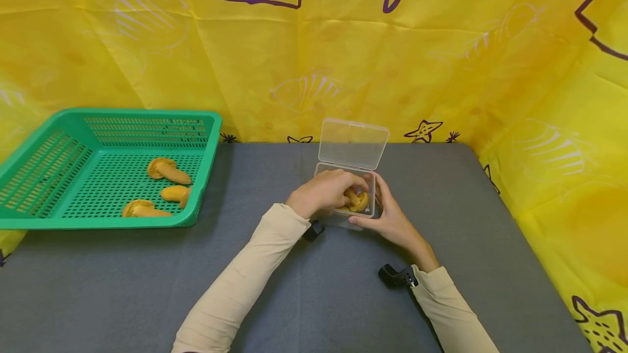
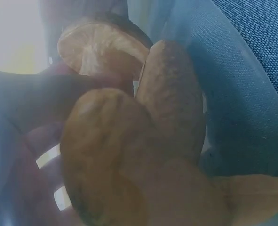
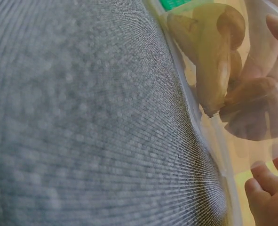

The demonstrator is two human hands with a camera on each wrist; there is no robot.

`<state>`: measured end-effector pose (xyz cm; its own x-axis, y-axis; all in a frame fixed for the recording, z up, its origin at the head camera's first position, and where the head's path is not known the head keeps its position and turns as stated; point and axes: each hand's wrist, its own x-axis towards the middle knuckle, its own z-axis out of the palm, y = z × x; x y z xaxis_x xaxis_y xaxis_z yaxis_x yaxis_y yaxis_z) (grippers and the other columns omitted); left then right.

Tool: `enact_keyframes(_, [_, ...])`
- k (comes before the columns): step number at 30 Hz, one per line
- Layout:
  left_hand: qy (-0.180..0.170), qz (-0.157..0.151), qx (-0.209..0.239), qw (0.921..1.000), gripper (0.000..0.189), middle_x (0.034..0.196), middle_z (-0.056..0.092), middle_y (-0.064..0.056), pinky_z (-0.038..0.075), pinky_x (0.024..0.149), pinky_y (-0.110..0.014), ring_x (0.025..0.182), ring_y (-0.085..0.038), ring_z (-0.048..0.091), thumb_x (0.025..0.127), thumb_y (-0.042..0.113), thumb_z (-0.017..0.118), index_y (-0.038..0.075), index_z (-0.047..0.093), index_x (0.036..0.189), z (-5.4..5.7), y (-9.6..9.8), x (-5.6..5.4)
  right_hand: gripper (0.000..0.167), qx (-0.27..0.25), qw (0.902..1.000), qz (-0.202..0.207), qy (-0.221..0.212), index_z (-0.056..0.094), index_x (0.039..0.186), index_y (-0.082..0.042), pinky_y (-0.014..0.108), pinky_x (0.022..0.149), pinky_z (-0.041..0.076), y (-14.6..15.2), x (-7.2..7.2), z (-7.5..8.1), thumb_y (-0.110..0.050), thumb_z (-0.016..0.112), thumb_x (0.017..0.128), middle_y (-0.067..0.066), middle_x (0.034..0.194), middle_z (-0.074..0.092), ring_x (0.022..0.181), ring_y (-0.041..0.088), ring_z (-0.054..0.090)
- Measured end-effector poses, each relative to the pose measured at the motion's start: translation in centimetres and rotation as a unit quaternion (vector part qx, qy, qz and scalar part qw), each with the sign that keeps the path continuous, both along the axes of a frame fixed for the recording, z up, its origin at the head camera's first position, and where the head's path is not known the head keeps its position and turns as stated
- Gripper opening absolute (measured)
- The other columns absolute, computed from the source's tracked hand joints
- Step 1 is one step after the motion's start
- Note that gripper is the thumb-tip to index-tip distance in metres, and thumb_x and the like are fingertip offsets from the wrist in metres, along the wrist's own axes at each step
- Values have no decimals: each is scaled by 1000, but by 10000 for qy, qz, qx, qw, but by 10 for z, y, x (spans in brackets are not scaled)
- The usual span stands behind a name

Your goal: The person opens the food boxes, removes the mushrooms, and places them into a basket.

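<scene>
A clear plastic box point(image 1: 372, 195) stands on the grey table with its hinged lid point(image 1: 353, 143) raised at the back. Several tan mushrooms point(image 1: 360, 202) lie inside; in the left wrist view, a smooth mushroom point(image 2: 106, 155) fills the foreground. My left hand point(image 1: 330, 187) reaches into the box from the left, its fingers bent down among the mushrooms. It pinches a mushroom with a gilled cap point(image 2: 99, 47), partly hidden by the thumb. From the right, my right hand point(image 1: 392, 222) grips the box, thumb at the front corner and fingers along the right wall.
A green slotted basket point(image 1: 206, 168) sits on the left of the table point(image 1: 275, 282). Inside it lie a mushroom point(image 1: 169, 170) at the back, another mushroom point(image 1: 174, 194) by the right wall, and a third mushroom point(image 1: 142, 208) near the front. Yellow patterned cloth point(image 1: 255, 59) hangs behind and to the right.
</scene>
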<state>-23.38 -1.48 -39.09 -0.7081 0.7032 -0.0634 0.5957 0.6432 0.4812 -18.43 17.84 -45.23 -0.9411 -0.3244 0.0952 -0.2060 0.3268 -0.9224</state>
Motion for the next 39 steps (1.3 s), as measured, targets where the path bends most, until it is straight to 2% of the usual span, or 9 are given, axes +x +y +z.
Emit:
enact_keyframes(8, [33,-119,300,9995,34,118,71,5,52,94,-27,105,-10,66,92,7,70,21,69,122,1,-3,2,106,23,10000,14,30,14,158,-25,59,119,22,0,-1,-2,-17,85,79,6,162,26,149,31,27])
enact_keyframes(15, [244,-209,579,9978,36,117,71,3,53,93,-27,105,-10,66,90,9,72,20,68,124,7,-8,5,108,48,10000,14,43,12,158,-26,59,119,21,0,-1,-2,-18,85,79,4,162,27,149,29,28])
enact_keyframes(22, [236,-91,874,9959,37,114,73,-1,54,93,-28,104,-11,69,90,9,72,15,65,126,12,-14,8,109,139,9999,-36,-37,9,159,-24,59,118,23,1,-1,-1,-19,85,79,9,161,29,146,29,31])
enact_keyframes(31, [309,39,1272,9914,39,112,73,-3,55,91,-30,104,-14,69,91,8,71,12,62,128,20,-24,14,103,-23,10000,51,62,17,156,-25,57,116,26,0,-3,-3,-15,84,79,5,159,31,146,28,33])
enact_keyframes(39, [740,106,1481,9861,41,113,73,1,56,85,-29,99,-10,69,89,9,73,15,64,129,24,-35,20,104,-45,10000,56,49,15,157,-21,58,118,24,-1,-2,-1,-15,85,79,7,161,28,149,29,28])
